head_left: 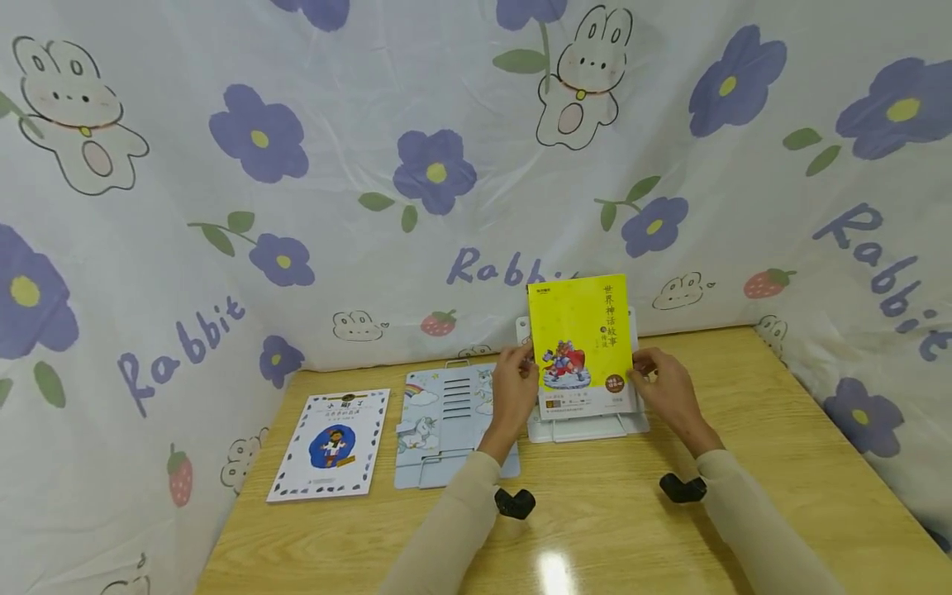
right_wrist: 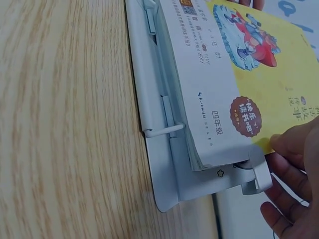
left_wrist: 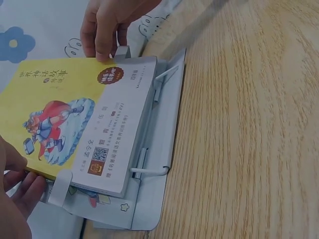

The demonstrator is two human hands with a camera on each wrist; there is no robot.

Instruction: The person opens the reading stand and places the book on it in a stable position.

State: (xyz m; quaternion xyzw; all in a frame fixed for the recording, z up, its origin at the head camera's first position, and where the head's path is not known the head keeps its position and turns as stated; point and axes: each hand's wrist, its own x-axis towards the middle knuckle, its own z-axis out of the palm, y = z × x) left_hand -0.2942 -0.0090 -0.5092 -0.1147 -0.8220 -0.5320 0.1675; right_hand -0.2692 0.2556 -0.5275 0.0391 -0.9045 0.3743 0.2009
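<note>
A yellow and white book leans upright on a pale metal book stand. My left hand pinches the book's left edge, its thumb on the cover. On the opposite edge my right hand grips the book with thumb in front and fingers behind. In the left wrist view, a white page clip overlaps the cover's edge beside the left fingers. Another page clip sits by the right fingers at the book's lower corner. Wire supports stand in front of the book's bottom edge.
A second book stand, printed with unicorns and rainbows, lies flat left of the upright one. Farther left lies a white book with a blue oval picture. The wooden table meets a rabbit-and-flower cloth behind.
</note>
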